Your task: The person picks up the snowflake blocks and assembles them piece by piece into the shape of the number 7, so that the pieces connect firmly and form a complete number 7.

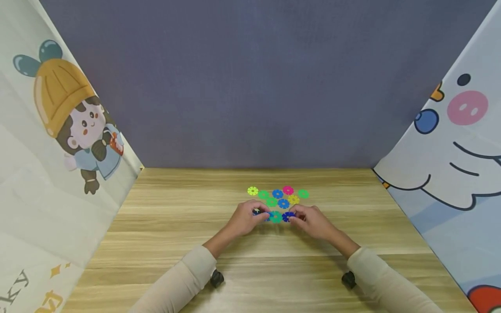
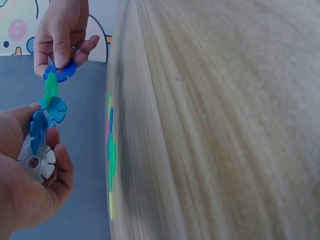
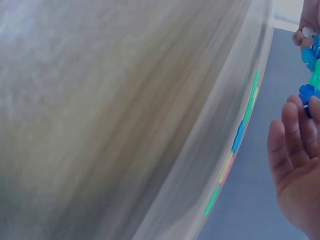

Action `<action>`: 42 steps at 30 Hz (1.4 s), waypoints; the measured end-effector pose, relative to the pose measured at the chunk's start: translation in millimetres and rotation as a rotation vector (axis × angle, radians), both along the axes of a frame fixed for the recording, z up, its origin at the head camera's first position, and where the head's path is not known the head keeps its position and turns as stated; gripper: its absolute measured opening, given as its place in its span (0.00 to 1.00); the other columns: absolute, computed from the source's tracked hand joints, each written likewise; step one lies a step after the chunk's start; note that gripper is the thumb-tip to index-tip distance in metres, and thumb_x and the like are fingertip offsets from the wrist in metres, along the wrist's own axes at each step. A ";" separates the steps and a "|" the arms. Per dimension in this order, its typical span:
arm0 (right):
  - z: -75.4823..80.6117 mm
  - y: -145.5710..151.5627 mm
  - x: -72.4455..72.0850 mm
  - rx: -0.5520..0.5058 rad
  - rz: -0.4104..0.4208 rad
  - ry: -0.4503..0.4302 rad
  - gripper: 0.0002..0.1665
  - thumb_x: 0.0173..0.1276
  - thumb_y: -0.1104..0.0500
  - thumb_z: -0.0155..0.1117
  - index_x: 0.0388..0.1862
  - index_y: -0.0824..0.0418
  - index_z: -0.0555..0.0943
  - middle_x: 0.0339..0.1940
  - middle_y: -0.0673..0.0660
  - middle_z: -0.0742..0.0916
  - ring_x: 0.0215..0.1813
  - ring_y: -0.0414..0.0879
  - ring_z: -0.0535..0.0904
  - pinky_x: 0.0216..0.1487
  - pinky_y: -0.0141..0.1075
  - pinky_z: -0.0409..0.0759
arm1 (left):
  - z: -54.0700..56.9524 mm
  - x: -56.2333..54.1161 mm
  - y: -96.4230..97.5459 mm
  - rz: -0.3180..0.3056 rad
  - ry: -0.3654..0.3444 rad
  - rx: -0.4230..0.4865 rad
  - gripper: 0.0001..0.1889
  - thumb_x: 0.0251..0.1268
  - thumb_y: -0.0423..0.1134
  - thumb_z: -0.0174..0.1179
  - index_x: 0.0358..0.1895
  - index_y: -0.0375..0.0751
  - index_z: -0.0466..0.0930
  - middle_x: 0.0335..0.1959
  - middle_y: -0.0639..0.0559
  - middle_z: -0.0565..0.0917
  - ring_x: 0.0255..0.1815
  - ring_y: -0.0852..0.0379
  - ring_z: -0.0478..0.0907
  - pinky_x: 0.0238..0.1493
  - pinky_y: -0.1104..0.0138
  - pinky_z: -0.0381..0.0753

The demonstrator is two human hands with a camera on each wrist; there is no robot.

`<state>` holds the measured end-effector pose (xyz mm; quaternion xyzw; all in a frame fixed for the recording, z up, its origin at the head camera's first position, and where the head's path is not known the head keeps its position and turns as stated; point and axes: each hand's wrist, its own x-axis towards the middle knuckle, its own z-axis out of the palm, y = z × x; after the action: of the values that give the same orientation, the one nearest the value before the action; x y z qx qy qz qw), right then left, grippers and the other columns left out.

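Observation:
Both hands hold a short chain of slotted flower-shaped plastic discs above the table. The left hand (image 1: 247, 218) grips its left end, where a white disc (image 2: 44, 159) and a blue disc (image 2: 37, 127) sit by the fingers in the left wrist view. A lighter blue disc (image 2: 57, 111) and a green disc (image 1: 275, 217) follow along the chain. At the other end, the right hand (image 1: 314, 221) pinches a dark blue disc (image 1: 287, 217) between thumb and fingers. Neighbouring discs stand at angles to each other, joined at their edges. Fingers partly hide both end discs.
Just beyond the hands, several loose discs lie flat on the wooden table (image 1: 188, 191): a yellow-green disc (image 1: 252, 191), a pink disc (image 1: 288, 190), a yellow disc (image 1: 293, 199), plus blue and green ones. A grey panel (image 1: 250, 87) rises behind the table, with printed cloths at both sides.

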<state>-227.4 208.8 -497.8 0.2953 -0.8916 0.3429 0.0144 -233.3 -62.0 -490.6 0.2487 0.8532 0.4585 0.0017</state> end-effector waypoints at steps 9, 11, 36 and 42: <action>1.5 -4.8 1.6 -0.014 0.017 0.015 0.06 0.74 0.55 0.65 0.39 0.56 0.82 0.26 0.54 0.88 0.26 0.30 0.75 0.29 0.28 0.79 | 1.8 2.0 0.3 -0.007 -0.007 -0.001 0.05 0.68 0.43 0.68 0.42 0.49 0.89 0.47 0.54 0.88 0.50 0.57 0.84 0.51 0.66 0.83; 1.0 -5.4 1.5 -0.023 0.016 0.021 0.05 0.74 0.56 0.65 0.39 0.55 0.83 0.27 0.53 0.88 0.26 0.30 0.75 0.28 0.28 0.79 | 3.1 2.6 0.9 0.002 -0.005 -0.001 0.05 0.68 0.43 0.68 0.42 0.49 0.89 0.48 0.53 0.88 0.51 0.55 0.84 0.52 0.64 0.83; -0.6 -16.9 1.6 -0.070 0.024 0.096 0.06 0.71 0.62 0.68 0.34 0.53 0.81 0.22 0.46 0.84 0.23 0.28 0.73 0.25 0.28 0.77 | 11.6 2.1 -2.5 -0.017 -0.063 0.002 0.03 0.67 0.43 0.69 0.39 0.50 0.89 0.39 0.58 0.88 0.42 0.62 0.82 0.44 0.69 0.82; 0.3 -15.0 -0.8 -0.013 0.015 0.100 0.05 0.69 0.61 0.70 0.35 0.53 0.82 0.22 0.44 0.84 0.24 0.27 0.73 0.24 0.27 0.76 | 13.5 -0.2 -4.7 -0.040 -0.113 -0.069 0.03 0.67 0.44 0.68 0.40 0.53 0.90 0.39 0.60 0.88 0.40 0.63 0.81 0.40 0.70 0.81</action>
<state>-228.2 193.8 -497.5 0.3185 -0.8854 0.3334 0.0582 -233.5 -66.7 -477.1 0.2390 0.8618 0.4422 0.0677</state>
